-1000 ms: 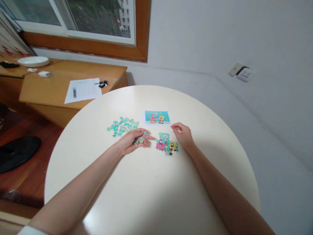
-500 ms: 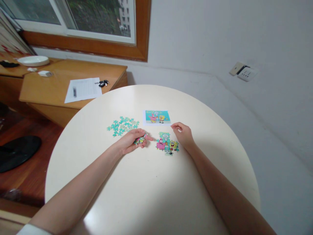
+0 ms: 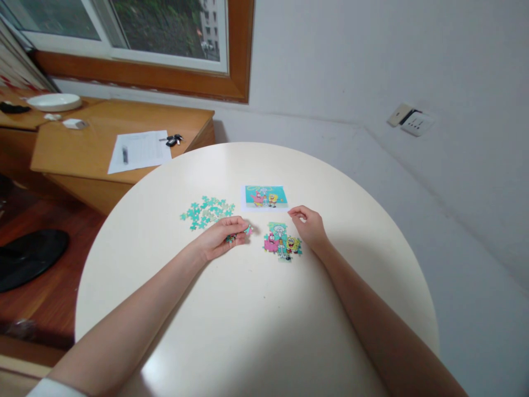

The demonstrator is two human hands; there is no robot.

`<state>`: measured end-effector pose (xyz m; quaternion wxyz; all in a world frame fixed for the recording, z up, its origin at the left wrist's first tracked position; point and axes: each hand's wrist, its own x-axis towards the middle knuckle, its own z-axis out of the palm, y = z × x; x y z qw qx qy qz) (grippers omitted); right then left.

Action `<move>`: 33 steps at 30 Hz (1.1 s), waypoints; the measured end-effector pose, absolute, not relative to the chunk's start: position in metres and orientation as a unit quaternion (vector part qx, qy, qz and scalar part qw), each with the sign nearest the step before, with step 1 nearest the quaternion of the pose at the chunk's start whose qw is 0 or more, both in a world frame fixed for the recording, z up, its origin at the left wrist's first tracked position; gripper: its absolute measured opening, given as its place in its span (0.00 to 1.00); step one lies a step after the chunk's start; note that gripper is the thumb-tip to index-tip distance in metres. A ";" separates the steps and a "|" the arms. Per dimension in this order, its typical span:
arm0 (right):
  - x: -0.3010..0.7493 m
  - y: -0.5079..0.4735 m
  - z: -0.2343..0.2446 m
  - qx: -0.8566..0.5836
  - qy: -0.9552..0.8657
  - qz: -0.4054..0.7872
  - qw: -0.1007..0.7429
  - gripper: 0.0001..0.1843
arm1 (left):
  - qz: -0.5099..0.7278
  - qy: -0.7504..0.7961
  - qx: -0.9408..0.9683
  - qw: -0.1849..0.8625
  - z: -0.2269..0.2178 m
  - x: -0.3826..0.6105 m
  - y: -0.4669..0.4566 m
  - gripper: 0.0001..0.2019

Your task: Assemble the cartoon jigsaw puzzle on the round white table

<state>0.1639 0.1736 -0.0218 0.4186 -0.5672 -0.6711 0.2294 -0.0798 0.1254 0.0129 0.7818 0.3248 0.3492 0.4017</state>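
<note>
Pink-flecked puzzle pieces (image 3: 230, 239) still gripped in the left hand (image 3: 221, 236), stretched-out finger now tucked in; right hand (image 3: 309, 226) hasn't budged, right of the joined section (image 3: 281, 242), can't tell if it's gripping anything.

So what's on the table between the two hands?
The partly joined puzzle lies between the left hand, which holds more pieces, and the right hand. The head view shows it.

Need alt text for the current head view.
A person's left hand holds some jigsaw pieces while the right hand is beside a partly assembled SpongeBob puzzle on a round white table. Beyond the puzzle lies a printed SpongeBob picture; loose teal pieces lie beyond the left hand.
</note>
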 end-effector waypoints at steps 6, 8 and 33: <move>0.164 0.175 -0.024 -0.564 -0.674 0.225 0.421 0.09 | 0.416 0.357 0.326 0.771 0.015 -0.077 0.124 0.13; 0.164 0.175 -0.023 -0.564 -0.672 0.225 0.423 0.08 | 0.412 0.363 0.332 0.767 0.015 -0.076 0.124 0.14; 0.163 0.174 -0.021 -0.568 -0.668 0.237 0.419 0.09 | 0.406 0.374 0.382 0.741 0.013 -0.071 0.122 0.15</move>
